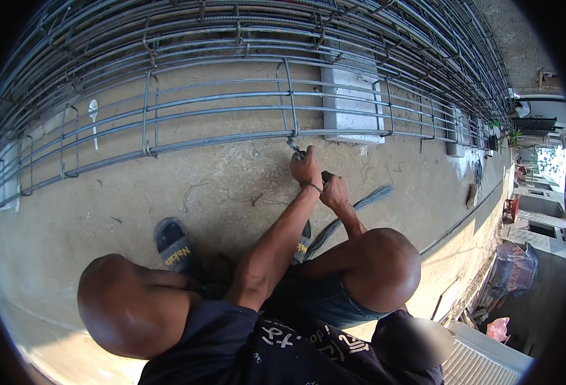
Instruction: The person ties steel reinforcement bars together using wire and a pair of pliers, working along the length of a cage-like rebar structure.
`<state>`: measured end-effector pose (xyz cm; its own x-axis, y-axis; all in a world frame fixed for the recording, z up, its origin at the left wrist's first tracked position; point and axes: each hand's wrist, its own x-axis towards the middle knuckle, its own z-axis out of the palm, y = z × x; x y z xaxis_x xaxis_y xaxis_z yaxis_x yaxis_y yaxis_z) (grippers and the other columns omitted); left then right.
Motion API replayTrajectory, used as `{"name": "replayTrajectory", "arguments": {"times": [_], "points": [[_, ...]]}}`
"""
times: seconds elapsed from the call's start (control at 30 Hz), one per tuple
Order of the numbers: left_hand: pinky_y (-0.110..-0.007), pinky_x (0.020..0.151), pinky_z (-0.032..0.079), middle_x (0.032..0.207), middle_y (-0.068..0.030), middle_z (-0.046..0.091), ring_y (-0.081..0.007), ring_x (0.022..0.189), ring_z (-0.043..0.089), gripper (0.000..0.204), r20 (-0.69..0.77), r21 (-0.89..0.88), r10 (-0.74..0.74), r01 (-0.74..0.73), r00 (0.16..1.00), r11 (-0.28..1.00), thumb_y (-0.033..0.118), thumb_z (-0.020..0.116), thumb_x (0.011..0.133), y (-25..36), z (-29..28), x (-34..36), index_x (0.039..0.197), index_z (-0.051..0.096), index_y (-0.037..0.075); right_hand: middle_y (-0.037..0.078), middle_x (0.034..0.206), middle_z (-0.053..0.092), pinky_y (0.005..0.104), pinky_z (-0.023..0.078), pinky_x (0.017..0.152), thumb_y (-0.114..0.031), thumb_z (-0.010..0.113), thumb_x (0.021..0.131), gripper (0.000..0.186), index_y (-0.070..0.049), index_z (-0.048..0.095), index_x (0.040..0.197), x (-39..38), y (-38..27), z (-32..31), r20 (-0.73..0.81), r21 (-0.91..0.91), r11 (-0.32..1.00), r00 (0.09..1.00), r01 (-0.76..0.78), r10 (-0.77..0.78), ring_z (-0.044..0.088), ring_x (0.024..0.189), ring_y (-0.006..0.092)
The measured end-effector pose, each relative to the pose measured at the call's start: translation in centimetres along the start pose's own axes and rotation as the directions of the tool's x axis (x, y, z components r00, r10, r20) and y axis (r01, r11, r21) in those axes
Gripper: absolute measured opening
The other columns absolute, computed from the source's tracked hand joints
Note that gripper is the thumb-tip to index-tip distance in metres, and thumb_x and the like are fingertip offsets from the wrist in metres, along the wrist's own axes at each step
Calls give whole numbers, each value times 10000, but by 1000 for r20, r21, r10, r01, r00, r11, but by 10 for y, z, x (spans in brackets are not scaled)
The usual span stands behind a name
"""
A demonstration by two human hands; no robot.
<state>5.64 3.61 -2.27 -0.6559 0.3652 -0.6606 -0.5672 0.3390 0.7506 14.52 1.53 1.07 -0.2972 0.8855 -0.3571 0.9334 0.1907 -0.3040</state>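
A long cage of thin steel reinforcing bars (222, 98) with square stirrups runs across in front of me. At its near lower bar, the head of a pair of pincers (294, 146) meets a stirrup corner. My left hand (306, 167) is closed round the pincers just behind the head, a dark band on its wrist. Close beside it on the right, my right hand (335, 192) is closed on a dark handle end of the same tool. Fingers hide most of the handles. A bundle of grey tie wire (371, 197) lies on the floor by my right forearm.
More bar cages (385, 29) are stacked beyond. White blocks (353, 102) stand under the bars. A white plastic spoon (94, 119) lies behind the bars at left. Loose wire scraps (255, 199) are on the concrete floor (90, 218), near my slippered foot (174, 244).
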Motion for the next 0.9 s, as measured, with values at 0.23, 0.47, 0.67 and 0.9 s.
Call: {"name": "replayTrajectory", "arguments": {"times": [0.23, 0.47, 0.67, 0.9], "points": [[-413, 622, 428, 619, -148, 560, -277, 571, 528, 406, 38, 144, 128, -132, 991, 981, 370, 690, 684, 7, -26, -11, 663, 544, -8, 209, 613, 604, 400, 488, 573, -239, 643, 740, 280, 36, 613, 702, -4, 0, 5, 218, 294, 948, 974, -125, 61, 619, 589, 300], [-444, 666, 460, 714, -175, 620, -393, 710, 604, 357, 159, 162, 165, -190, 973, 968, 343, 690, 706, 10, -35, 4, 766, 573, 11, 76, 555, 546, 303, 464, 513, -233, 630, 760, 283, 35, 593, 678, -2, -2, -2, 502, 504, 811, 865, -298, 6, 538, 514, 146], [-388, 648, 480, 728, -154, 651, -307, 699, 642, 387, 237, 107, 223, -254, 946, 961, 351, 712, 728, 23, -54, 5, 905, 627, 17, 58, 758, 611, 290, 488, 632, -207, 586, 857, 221, 8, 608, 903, -8, -6, -10, 541, 490, 831, 839, -264, -52, 566, 647, 140], [-293, 644, 490, 781, -123, 669, -192, 670, 634, 221, -2, -1, 552, -552, 834, 834, 194, 678, 811, 35, -83, 11, 921, 643, 5, 155, 997, 621, 401, 474, 798, -248, 530, 933, 317, -172, 544, 1240, -40, 2, -15, -161, -214, 916, 912, 340, -376, 588, 935, 279]]}}
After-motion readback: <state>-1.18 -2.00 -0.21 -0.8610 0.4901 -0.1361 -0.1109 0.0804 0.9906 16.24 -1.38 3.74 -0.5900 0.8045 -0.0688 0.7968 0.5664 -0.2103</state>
